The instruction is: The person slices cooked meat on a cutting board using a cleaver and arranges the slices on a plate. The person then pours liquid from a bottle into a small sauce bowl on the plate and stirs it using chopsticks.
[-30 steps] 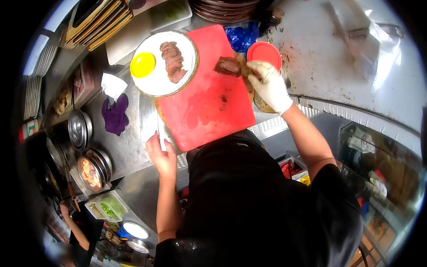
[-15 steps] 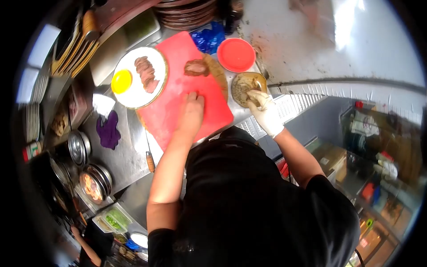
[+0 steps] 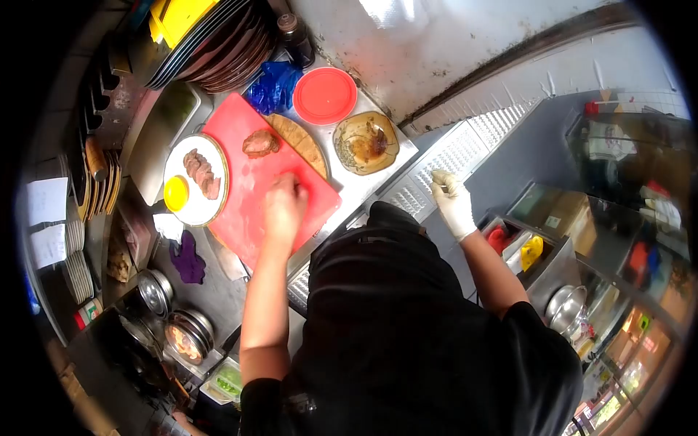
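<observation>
My bare left hand (image 3: 285, 204) rests at the red cutting board (image 3: 254, 171) with its fingers curled in; nothing shows in it. A browned piece of meat (image 3: 260, 144) lies on the board beyond it. Left of the board, a white plate (image 3: 174, 155) holds sliced meat (image 3: 201, 173) and a small yellow dish (image 3: 176, 193). My right hand (image 3: 452, 195), in a white glove, hovers right of the counter, fingers bent together; whatever they hold, if anything, is hidden. A glass bowl (image 3: 347, 150) with dark sauce stands nearest to it.
A red round lid (image 3: 325, 96) and a crumpled blue plastic bag (image 3: 273, 89) are behind the board. Stacked plates (image 3: 233, 51) and a dark bottle (image 3: 294, 40) stand at the back. A purple glove (image 3: 187, 259) lies at left. A perforated metal strip (image 3: 447, 163) borders the counter.
My right hand has left the glass bowl and moved rightward past the counter's edge. My left hand's fingers have curled in. The whole view has turned and shifted.
</observation>
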`<state>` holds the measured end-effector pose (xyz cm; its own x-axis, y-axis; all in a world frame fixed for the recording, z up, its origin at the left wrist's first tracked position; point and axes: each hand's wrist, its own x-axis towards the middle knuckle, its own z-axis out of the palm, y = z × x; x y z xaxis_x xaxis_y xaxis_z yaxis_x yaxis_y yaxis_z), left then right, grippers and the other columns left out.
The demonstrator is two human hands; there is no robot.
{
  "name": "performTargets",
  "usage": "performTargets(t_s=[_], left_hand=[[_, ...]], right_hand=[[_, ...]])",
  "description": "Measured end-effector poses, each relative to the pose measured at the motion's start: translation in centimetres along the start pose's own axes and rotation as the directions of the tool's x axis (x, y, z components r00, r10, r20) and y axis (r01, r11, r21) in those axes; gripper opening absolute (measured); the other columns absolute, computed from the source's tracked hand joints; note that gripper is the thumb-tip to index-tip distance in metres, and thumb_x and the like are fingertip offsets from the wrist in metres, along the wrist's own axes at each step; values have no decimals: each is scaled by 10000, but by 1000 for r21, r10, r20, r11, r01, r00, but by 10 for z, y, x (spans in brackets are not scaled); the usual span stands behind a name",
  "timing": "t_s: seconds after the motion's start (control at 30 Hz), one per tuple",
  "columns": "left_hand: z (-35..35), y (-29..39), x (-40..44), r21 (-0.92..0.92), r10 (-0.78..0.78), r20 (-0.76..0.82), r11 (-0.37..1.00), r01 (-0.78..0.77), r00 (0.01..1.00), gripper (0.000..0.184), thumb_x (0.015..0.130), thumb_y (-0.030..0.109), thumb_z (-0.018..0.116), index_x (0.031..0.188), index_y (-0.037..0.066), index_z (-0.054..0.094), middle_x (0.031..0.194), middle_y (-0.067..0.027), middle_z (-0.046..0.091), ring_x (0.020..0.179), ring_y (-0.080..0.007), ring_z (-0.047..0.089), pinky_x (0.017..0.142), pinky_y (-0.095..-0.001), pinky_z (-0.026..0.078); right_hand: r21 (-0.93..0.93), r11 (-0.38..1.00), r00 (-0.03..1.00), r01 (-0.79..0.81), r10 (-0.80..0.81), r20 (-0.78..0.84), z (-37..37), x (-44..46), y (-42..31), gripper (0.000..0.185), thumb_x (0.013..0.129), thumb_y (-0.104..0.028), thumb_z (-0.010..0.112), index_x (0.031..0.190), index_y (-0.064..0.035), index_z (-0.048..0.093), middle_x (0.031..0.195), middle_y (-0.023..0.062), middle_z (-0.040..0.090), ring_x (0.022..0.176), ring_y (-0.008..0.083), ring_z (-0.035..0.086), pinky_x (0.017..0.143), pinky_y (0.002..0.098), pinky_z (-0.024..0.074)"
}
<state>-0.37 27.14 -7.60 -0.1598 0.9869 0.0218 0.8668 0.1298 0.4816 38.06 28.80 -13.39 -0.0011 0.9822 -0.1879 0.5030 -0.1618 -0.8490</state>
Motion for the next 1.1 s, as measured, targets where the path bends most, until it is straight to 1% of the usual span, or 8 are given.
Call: performTargets(t_s=[0.17, 0.33, 0.47, 0.63, 0.83, 0.93, 1.03, 1.1], left_hand=[[53, 60, 56, -340, 93, -25, 936, -96, 995, 99, 843, 39, 684, 929, -10, 678, 862, -207, 700, 809, -382, 707, 746, -458, 562], [93, 67, 83, -217, 176, 24, 962, -167, 984, 98, 858, -16, 677, 926, -15, 747, 954, -235, 711, 908, -433, 702, 841, -497, 559], [69, 70, 70, -267, 121, -51, 955, -131, 991, 54, 866, 0, 690, 890, -34, 723, 969, -235, 698, 928, -436, 672, 831, -492, 548], [-8, 59, 7, -232, 65, -318, 962, -144, 946, 95, 906, 28, 729, 982, -28, 742, 958, -194, 697, 921, -389, 676, 817, -465, 553], [-72, -31, -139, -98, -364, -515, 924, 369, 776, 257, 976, 4, 622, 1222, -27, 685, 1052, -197, 670, 927, -328, 680, 842, -404, 552], [-54, -107, -216, -37, -611, -451, 741, 670, 650, 466, 929, 49, 662, 1389, -6, 607, 1225, -214, 632, 1060, -386, 648, 950, -472, 529], [-11, -178, -277, 246, -644, -427, 593, 767, 635, 589, 904, 92, 679, 1468, -1, 536, 1360, -283, 562, 1253, -438, 562, 1043, -487, 494], [-5, -194, -286, 141, -752, -246, 596, 791, 611, 674, 886, 110, 681, 1529, 36, 491, 1379, -297, 561, 1295, -449, 531, 1100, -491, 461]], right_hand=[[-3, 999, 998, 43, -43, 47, -2, 13, 0, 281, 949, -51, 695, 1226, -32, 735, 1247, 134, 717, 1104, 223, 698, 922, 324, 571], [-38, 982, 975, 183, -177, 134, 5, 26, -24, 293, 945, -76, 702, 1233, -29, 735, 1282, 155, 702, 1147, 247, 684, 960, 335, 557], [11, 997, 974, 74, -74, 212, 18, 37, -30, 312, 922, -86, 714, 1227, -25, 733, 1282, 177, 697, 1174, 321, 674, 1013, 368, 535], [5, 895, 859, 445, -429, 280, 54, 58, -63, 312, 898, -62, 718, 1207, -21, 735, 1249, 203, 703, 1156, 366, 673, 1024, 406, 533], [48, 739, 673, 672, -637, 376, 124, 73, -181, 388, 887, -136, 738, 1256, -18, 710, 1304, 185, 688, 1181, 381, 641, 1050, 446, 509], [19, 654, 603, 756, -708, 369, 169, 84, -230, 489, 889, -168, 735, 1343, -7, 650, 1360, 199, 652, 1177, 406, 632, 1048, 458, 508], [-95, 578, 561, 810, -719, 410, 226, 103, -246, 564, 876, -216, 738, 1386, -11, 616, 1352, 215, 651, 1231, 412, 623, 1057, 462, 506], [-198, 594, 573, 780, -549, 608, 252, 120, -252, 580, 867, -230, 740, 1390, -14, 613, 1351, 222, 653, 1231, 408, 630, 1056, 452, 509]])
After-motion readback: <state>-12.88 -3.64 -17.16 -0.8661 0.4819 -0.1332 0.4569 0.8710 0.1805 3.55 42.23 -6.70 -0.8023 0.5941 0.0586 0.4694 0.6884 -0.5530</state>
